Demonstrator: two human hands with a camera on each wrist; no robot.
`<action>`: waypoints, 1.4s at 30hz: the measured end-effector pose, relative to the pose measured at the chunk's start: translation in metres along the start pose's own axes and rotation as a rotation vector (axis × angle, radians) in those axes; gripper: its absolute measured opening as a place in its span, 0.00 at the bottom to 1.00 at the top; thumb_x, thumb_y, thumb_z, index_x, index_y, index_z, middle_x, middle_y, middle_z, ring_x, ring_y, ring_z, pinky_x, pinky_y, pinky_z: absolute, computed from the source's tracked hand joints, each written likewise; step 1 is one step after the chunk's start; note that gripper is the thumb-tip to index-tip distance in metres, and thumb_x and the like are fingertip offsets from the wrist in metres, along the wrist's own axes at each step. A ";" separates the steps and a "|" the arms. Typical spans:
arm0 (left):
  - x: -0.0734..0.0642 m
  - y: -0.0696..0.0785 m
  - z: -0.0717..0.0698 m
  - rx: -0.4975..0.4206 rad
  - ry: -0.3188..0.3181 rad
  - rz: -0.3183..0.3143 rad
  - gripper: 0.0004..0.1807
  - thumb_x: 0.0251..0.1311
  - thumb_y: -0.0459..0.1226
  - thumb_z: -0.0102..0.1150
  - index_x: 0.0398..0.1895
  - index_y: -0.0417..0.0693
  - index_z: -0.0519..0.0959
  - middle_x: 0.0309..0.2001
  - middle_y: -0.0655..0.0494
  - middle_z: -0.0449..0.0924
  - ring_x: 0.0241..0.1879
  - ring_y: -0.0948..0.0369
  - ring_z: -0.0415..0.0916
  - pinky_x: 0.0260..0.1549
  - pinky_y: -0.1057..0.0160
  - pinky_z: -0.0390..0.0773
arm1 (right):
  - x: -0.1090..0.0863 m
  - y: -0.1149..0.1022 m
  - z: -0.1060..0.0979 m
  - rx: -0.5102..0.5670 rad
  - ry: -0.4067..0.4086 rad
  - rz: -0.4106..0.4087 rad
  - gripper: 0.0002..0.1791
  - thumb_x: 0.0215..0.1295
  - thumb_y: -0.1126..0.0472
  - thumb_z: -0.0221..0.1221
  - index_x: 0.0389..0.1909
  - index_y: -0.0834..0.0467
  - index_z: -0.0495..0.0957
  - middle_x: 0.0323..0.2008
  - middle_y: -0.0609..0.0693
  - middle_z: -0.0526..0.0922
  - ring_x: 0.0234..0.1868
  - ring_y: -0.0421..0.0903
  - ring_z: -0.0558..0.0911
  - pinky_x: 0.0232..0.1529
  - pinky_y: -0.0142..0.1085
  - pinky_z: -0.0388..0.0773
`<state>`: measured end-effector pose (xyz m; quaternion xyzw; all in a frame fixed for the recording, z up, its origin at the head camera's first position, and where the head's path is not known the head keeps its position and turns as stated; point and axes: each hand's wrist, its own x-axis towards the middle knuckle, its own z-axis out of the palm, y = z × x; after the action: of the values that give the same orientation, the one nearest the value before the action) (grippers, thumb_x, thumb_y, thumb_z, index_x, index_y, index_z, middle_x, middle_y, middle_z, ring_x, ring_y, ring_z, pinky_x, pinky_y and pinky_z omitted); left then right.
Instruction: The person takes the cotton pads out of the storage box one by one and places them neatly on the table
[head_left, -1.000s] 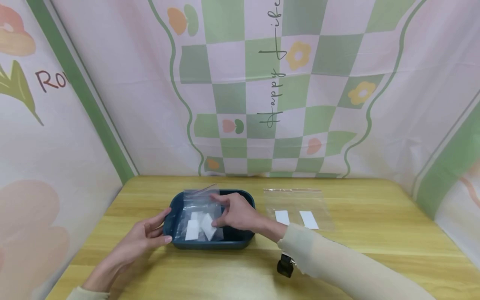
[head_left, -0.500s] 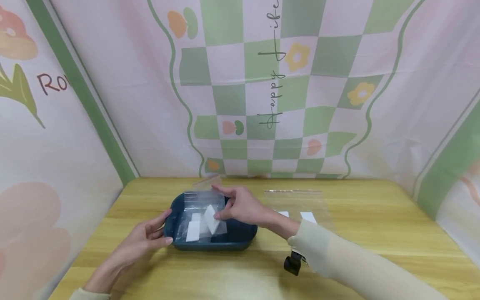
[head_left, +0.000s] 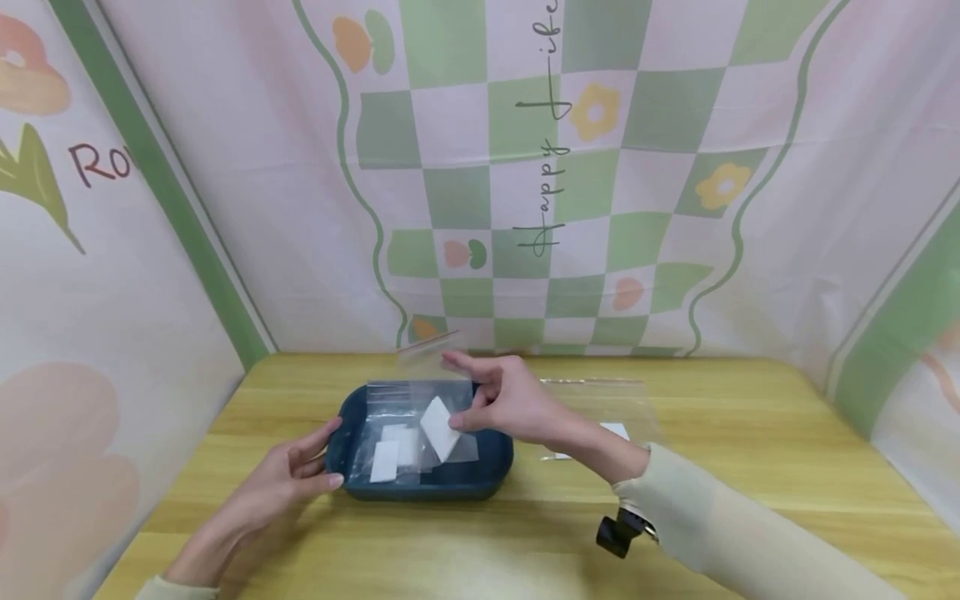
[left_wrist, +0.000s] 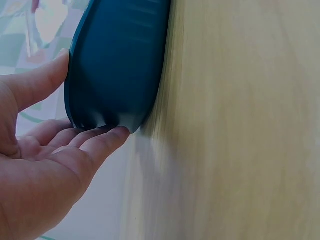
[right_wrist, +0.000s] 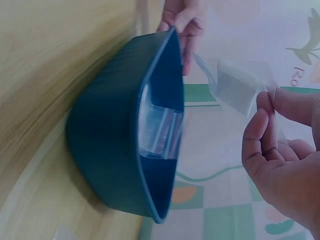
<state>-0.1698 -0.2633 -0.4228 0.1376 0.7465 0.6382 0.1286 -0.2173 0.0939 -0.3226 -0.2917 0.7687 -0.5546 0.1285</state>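
Observation:
A dark blue plastic bin [head_left: 420, 492] stands on the wooden table. My left hand [head_left: 281, 475] holds its left end, thumb at one edge and fingers along the end wall, as the left wrist view [left_wrist: 55, 130] also shows. With thumb and fingers my right hand [head_left: 517, 404] pinches a clear zip-lock bag [head_left: 431, 362] that has a white flat piece [head_left: 438, 429] in it. In the right wrist view this bag [right_wrist: 237, 87] is clear of the rim. Inside the bin lie other clear bags with white pieces [head_left: 386, 461]; their number cannot be made out.
To the right of the bin another clear zip-lock bag [head_left: 592, 400] lies flat on the table [head_left: 735, 467], partly covered by my right forearm. A white piece [head_left: 617, 430] shows in it. Patterned cloth [head_left: 517, 200] hangs behind the table and at both sides.
My right hand has raised the pinched bag and drawn it up and to the right, off the bags in the bin. My left hand stays at the bin's end.

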 end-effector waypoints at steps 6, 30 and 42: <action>0.000 0.000 0.000 -0.001 0.006 -0.005 0.48 0.68 0.28 0.68 0.83 0.33 0.49 0.81 0.33 0.42 0.73 0.29 0.55 0.61 0.60 0.77 | -0.016 -0.007 -0.013 -0.005 0.028 0.012 0.46 0.61 0.67 0.75 0.79 0.54 0.67 0.32 0.57 0.89 0.20 0.42 0.73 0.23 0.33 0.60; -0.001 0.000 -0.002 0.010 0.006 -0.009 0.48 0.68 0.29 0.68 0.83 0.32 0.49 0.81 0.34 0.41 0.74 0.30 0.53 0.60 0.65 0.76 | -0.097 0.034 -0.114 -0.046 0.196 0.102 0.49 0.62 0.67 0.74 0.81 0.61 0.60 0.31 0.53 0.84 0.23 0.39 0.75 0.30 0.32 0.78; 0.000 0.000 -0.001 0.019 -0.005 -0.009 0.47 0.69 0.29 0.67 0.83 0.33 0.49 0.81 0.33 0.42 0.74 0.29 0.53 0.61 0.62 0.76 | -0.136 0.088 -0.176 -0.098 0.187 0.229 0.47 0.67 0.63 0.70 0.82 0.61 0.57 0.80 0.64 0.57 0.46 0.52 0.88 0.51 0.38 0.84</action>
<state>-0.1702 -0.2643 -0.4222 0.1370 0.7530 0.6300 0.1317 -0.2282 0.3302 -0.3596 -0.1553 0.8317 -0.5228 0.1043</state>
